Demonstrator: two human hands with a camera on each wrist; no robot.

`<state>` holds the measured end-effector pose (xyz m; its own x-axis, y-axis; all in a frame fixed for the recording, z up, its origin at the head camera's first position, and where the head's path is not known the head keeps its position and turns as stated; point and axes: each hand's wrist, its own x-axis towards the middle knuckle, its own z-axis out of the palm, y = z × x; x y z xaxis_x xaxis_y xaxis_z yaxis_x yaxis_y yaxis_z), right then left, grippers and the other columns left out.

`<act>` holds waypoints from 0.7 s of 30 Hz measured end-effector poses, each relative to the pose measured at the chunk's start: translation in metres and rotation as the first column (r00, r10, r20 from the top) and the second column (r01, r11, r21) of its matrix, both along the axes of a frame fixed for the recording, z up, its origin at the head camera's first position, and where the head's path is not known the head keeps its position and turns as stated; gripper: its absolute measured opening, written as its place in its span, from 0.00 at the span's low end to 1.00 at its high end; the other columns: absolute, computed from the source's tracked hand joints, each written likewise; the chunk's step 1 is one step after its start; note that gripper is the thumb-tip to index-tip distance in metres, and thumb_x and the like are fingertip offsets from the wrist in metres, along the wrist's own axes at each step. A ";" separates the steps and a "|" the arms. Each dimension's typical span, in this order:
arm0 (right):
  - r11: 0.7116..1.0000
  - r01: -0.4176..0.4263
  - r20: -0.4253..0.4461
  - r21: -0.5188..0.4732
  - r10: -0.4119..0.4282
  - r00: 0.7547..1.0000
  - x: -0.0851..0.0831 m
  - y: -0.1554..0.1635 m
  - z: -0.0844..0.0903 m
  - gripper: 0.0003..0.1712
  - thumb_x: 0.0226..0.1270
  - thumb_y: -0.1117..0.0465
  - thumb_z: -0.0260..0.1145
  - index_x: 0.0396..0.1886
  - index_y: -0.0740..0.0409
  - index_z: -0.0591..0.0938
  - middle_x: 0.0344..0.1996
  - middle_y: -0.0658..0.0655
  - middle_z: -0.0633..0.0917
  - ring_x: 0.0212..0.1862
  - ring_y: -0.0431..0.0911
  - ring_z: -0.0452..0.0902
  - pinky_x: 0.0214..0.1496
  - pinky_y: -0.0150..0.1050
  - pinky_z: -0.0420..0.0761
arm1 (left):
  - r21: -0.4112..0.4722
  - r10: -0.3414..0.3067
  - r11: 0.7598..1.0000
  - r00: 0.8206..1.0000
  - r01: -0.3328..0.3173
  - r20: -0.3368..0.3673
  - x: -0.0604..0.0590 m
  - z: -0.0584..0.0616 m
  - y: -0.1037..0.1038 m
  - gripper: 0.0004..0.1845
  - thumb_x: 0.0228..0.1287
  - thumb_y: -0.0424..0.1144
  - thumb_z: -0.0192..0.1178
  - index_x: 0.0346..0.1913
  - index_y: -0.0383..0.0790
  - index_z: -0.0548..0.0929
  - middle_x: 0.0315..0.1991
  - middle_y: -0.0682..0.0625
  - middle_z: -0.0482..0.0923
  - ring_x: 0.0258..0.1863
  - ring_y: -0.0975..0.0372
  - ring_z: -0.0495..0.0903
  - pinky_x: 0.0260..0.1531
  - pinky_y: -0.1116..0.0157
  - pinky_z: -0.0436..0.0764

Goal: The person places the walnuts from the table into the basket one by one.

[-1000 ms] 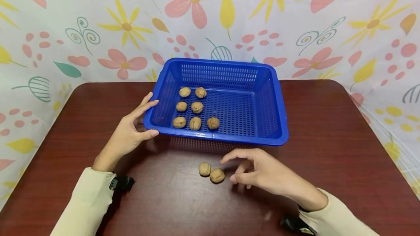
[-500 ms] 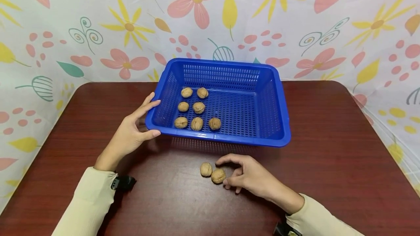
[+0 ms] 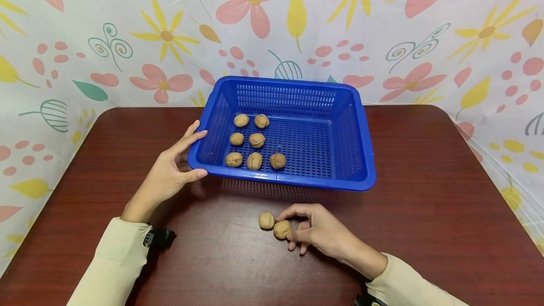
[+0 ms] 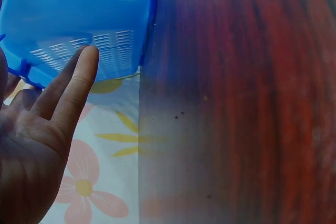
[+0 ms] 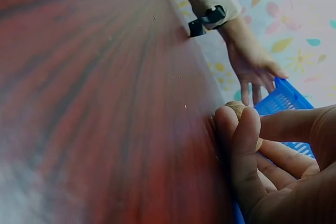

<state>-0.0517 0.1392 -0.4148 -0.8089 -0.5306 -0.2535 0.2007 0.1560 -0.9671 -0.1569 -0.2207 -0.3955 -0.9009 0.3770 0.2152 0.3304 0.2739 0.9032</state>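
Table: dark red wood table, rounded corners.
Wall: cloth with flower print.
Left hand: straight fingers steadying blue basket.
Right hand: fingers curled, pinching walnut.

glossy dark-red wood-grain table; perforated shiny blue plastic basket; rough, wrinkled matt walnut shells; printed floral cloth backdrop.

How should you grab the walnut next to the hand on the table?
Pinch the nearer walnut across its round middle, coming from above and the right, where the right hand already curls on it. The other walnut touches its left side, blocking that way.
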 end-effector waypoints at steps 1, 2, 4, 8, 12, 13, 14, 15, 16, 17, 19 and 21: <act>1.000 0.001 -0.003 0.003 -0.001 1.000 0.000 0.000 0.000 0.23 0.63 0.75 0.66 0.59 0.75 0.80 0.26 0.64 0.88 0.27 0.41 0.85 0.24 0.36 0.85 | -0.001 0.000 1.000 1.000 0.000 -0.001 0.000 0.000 0.000 0.42 0.63 0.25 0.72 0.80 0.41 0.67 0.87 0.52 0.46 0.58 0.70 0.81 0.52 0.75 0.84; 1.000 0.002 -0.006 0.003 -0.002 1.000 0.001 0.000 0.000 0.23 0.63 0.75 0.66 0.59 0.75 0.80 0.26 0.66 0.88 0.27 0.41 0.85 0.24 0.35 0.84 | -0.003 0.000 1.000 1.000 0.000 -0.001 0.000 0.000 0.000 0.42 0.63 0.25 0.72 0.80 0.41 0.67 0.87 0.52 0.46 0.58 0.69 0.81 0.52 0.75 0.84; 1.000 0.004 -0.007 0.001 -0.004 1.000 0.002 0.000 0.000 0.23 0.63 0.74 0.66 0.58 0.75 0.80 0.28 0.67 0.88 0.28 0.41 0.85 0.25 0.35 0.84 | -0.005 0.000 1.000 1.000 0.000 -0.003 0.000 0.000 0.000 0.42 0.64 0.26 0.72 0.80 0.41 0.67 0.87 0.52 0.46 0.58 0.69 0.81 0.52 0.75 0.84; 1.000 -0.001 0.013 -0.008 0.001 1.000 0.005 0.001 0.003 0.22 0.64 0.74 0.67 0.58 0.76 0.80 0.31 0.69 0.89 0.30 0.42 0.86 0.28 0.36 0.87 | -0.010 0.001 1.000 1.000 -0.001 -0.001 0.001 0.000 0.000 0.43 0.64 0.26 0.71 0.80 0.41 0.67 0.87 0.52 0.46 0.57 0.68 0.81 0.52 0.74 0.84; 0.999 -0.025 0.008 -0.035 0.025 1.000 0.006 0.002 0.013 0.21 0.66 0.74 0.64 0.58 0.77 0.79 0.35 0.72 0.88 0.34 0.44 0.88 0.36 0.39 0.90 | -0.014 0.002 1.000 1.000 -0.002 0.000 0.001 0.000 0.000 0.43 0.64 0.26 0.71 0.80 0.42 0.67 0.87 0.52 0.45 0.58 0.67 0.81 0.52 0.74 0.84; 0.999 -0.031 -0.003 -0.045 0.031 1.000 0.006 0.002 0.017 0.21 0.66 0.74 0.64 0.58 0.78 0.79 0.36 0.72 0.88 0.34 0.45 0.88 0.38 0.40 0.90 | -0.016 0.003 1.000 1.000 -0.003 -0.001 0.000 0.000 0.000 0.43 0.64 0.26 0.71 0.80 0.42 0.67 0.87 0.52 0.46 0.58 0.66 0.81 0.52 0.74 0.84; 0.998 -0.038 -0.017 -0.054 0.038 0.999 0.006 0.003 0.021 0.21 0.66 0.75 0.63 0.58 0.78 0.79 0.37 0.74 0.87 0.36 0.45 0.88 0.39 0.40 0.90 | -0.019 0.004 1.000 1.000 -0.004 -0.001 0.000 0.000 0.000 0.43 0.64 0.26 0.71 0.80 0.42 0.67 0.87 0.53 0.46 0.59 0.63 0.82 0.52 0.75 0.84; 0.997 -0.046 -0.030 -0.058 0.044 0.999 0.005 0.004 0.026 0.20 0.66 0.75 0.63 0.58 0.78 0.79 0.38 0.73 0.87 0.37 0.46 0.89 0.41 0.41 0.90 | -0.021 0.005 1.000 1.000 -0.005 -0.003 0.000 0.000 0.000 0.42 0.64 0.26 0.71 0.80 0.42 0.67 0.87 0.52 0.46 0.59 0.62 0.82 0.52 0.75 0.84; 0.997 -0.053 -0.042 -0.063 0.050 0.998 0.005 0.005 0.031 0.20 0.66 0.75 0.62 0.58 0.78 0.79 0.39 0.74 0.87 0.38 0.47 0.89 0.42 0.42 0.91 | -0.021 0.005 1.000 1.000 -0.005 -0.003 0.000 0.000 0.000 0.42 0.64 0.26 0.71 0.80 0.42 0.67 0.87 0.52 0.46 0.59 0.62 0.82 0.52 0.75 0.84; 0.996 -0.059 -0.058 -0.062 0.055 0.997 0.004 0.007 0.037 0.20 0.67 0.75 0.62 0.58 0.77 0.80 0.39 0.74 0.87 0.39 0.47 0.89 0.43 0.43 0.91 | -0.022 0.005 1.000 1.000 -0.005 -0.003 0.000 0.000 0.000 0.42 0.64 0.26 0.71 0.80 0.42 0.67 0.87 0.53 0.46 0.59 0.63 0.82 0.52 0.75 0.84; 0.996 -0.067 -0.094 -0.066 0.060 0.994 0.003 0.009 0.049 0.20 0.67 0.75 0.63 0.57 0.76 0.81 0.40 0.73 0.87 0.40 0.47 0.89 0.44 0.42 0.90 | -0.021 0.004 1.000 1.000 -0.004 -0.004 0.000 0.000 -0.001 0.42 0.64 0.26 0.71 0.80 0.42 0.67 0.87 0.53 0.46 0.59 0.63 0.82 0.52 0.75 0.84; 0.994 -0.076 -0.128 -0.075 0.066 0.990 0.001 0.012 0.062 0.19 0.67 0.75 0.63 0.58 0.75 0.81 0.40 0.71 0.88 0.40 0.46 0.89 0.45 0.44 0.90 | -0.017 0.000 1.000 1.000 0.000 -0.004 0.000 -0.001 -0.001 0.42 0.64 0.26 0.71 0.80 0.42 0.67 0.87 0.53 0.46 0.58 0.66 0.81 0.52 0.74 0.84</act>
<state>-0.0508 0.1516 -0.3529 -0.7909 -0.6025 -0.1070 0.0681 0.0871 -0.9939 -0.1568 -0.2213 -0.3964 -0.9000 0.3806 0.2125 0.3339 0.2888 0.8972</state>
